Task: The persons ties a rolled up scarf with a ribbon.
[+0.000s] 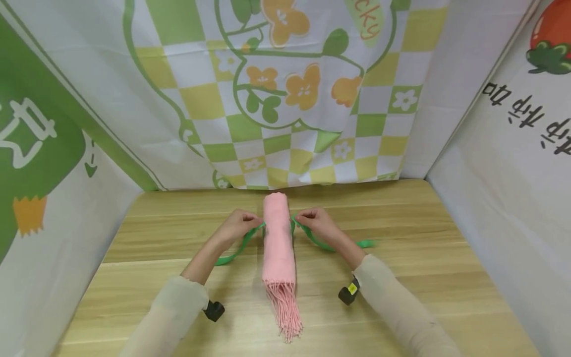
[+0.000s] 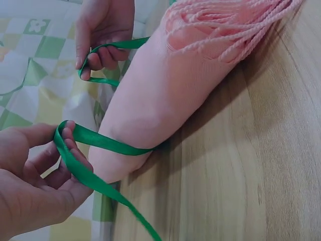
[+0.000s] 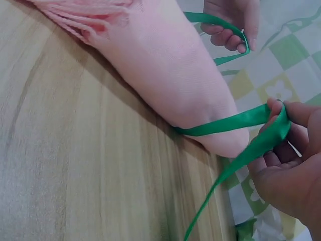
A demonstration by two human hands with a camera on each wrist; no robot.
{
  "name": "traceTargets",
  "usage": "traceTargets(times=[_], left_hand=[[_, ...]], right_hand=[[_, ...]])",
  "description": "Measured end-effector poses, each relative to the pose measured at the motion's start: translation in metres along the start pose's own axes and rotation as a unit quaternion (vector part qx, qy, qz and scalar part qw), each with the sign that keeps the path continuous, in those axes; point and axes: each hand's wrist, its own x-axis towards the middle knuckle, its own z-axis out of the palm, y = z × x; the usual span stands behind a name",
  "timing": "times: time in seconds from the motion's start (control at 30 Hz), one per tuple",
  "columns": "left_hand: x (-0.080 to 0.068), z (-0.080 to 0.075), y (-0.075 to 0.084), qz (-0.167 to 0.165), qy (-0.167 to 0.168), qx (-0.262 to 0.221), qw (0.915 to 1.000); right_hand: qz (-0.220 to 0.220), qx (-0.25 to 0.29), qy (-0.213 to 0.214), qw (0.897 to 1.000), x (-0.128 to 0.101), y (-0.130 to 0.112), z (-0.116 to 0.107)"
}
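a rolled pink scarf (image 1: 278,237) is lying lengthwise in the middle of a wooden table (image 1: 401,277), with its fringe (image 1: 285,310) pointing toward the person and its rounded end toward the cloth backdrop (image 1: 285,99). a green ribbon (image 1: 232,255) is being passed under the scarf near its far end, coming out on both sides.

on the left side, the ribbon is being pinched by the left hand (image 1: 238,225), just beside the scarf. in the left wrist view this hand (image 2: 35,186) is being seen with its fingers (image 2: 70,145) curled, and the ribbon (image 2: 100,143) is being looped over a fingertip and doubled back (one strand running to the scarf (image 2: 155,95), the other trailing down across the table edge).

on the right side, the ribbon is being held by the right hand (image 1: 318,223), also just beside the scarf. in the right wrist view the fingers (image 3: 278,108) of this hand (image 3: 288,170) are being pressed together on a fold of the ribbon (image 3: 235,123), one strand being stretched taut to the underside of the scarf (image 3: 170,70), the other hanging loose toward the table (image 3: 75,165).

the loose ends are lying on the table on either side, the right end reaching well away from the scarf. both forearms are being covered by pale sleeves (image 1: 401,302), and a small black device (image 1: 349,292) is being worn at each wrist.
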Motion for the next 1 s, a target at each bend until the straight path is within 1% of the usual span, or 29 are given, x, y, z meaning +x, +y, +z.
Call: traceTargets(times=[0.13, 0.27, 0.43, 0.53, 0.6, 0.73, 0.87, 1.0], left_hand=[[-0.001, 0.001, 0.002, 0.001, 0.018, -0.002, 0.9998], [-0.003, 0.002, 0.007, -0.008, 0.041, 0.004, 0.9991], [-0.008, 0.004, 0.015, -0.015, 0.062, 0.033, 0.9974], [-0.009, 0.005, 0.018, -0.006, 0.07, 0.045, 0.9965], [-0.01, 0.005, 0.02, -0.001, 0.073, 0.041, 0.9965], [-0.007, 0.005, 0.02, 0.019, 0.065, 0.039, 0.997], [-0.003, 0.007, 0.017, 0.042, 0.041, 0.028, 0.9979], [0.001, 0.01, 0.017, 0.042, 0.028, 0.012, 0.9987]], right_hand=[[0.004, 0.02, 0.017, 1.0, 0.0, -0.005, 0.003], [0.006, 0.037, 0.028, 0.999, 0.001, -0.01, 0.007], [0.009, 0.029, 0.037, 0.999, 0.001, -0.014, 0.013], [0.001, 0.016, 0.043, 0.999, 0.001, -0.016, 0.016], [-0.003, 0.015, 0.044, 0.999, 0.001, -0.018, 0.017], [-0.005, 0.015, 0.045, 0.999, 0.002, -0.02, 0.02], [-0.007, 0.012, 0.046, 0.999, 0.003, -0.02, 0.021], [-0.009, 0.02, 0.055, 0.998, 0.004, -0.018, 0.022]])
